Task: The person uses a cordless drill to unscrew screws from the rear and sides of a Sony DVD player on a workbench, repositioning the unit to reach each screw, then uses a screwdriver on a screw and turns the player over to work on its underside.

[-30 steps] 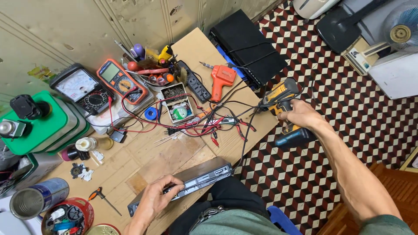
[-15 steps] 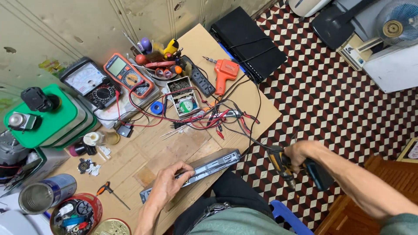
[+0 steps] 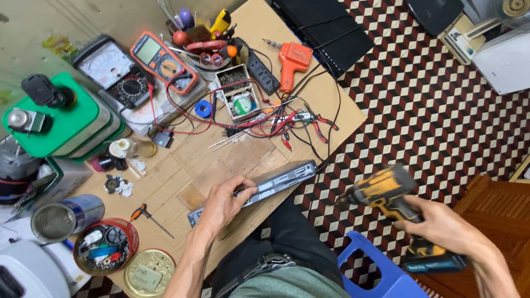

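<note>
The tabletop was a worn wooden board crowded along its far side with meters, tangled red and black leads and small tins, while its near edge carried only the long grey device — a flat, narrow box lying just inside that edge. The box's long axis ran slantwise, from the person's near left up toward the far right, roughly along the tabletop's own edge, with its right end close to the corner where black cables dropped off. The left hand lay on the left half of the box, palm down and fingers curled over its top face, pressing it to the wood rather than lifting it. The right hand was off the tabletop altogether, out over the checkered floor and above a blue plastic stool; it was clenched round the grip of a yellow-and-black cordless drill. The drill's nose pointed left — toward the box's right end, which lay up and to the left of it, apart from the tip. So the left hand was the one already on the box, and the right-hand tool was the farther of the two. An orange corded drill lay untouched at the far side.
</note>
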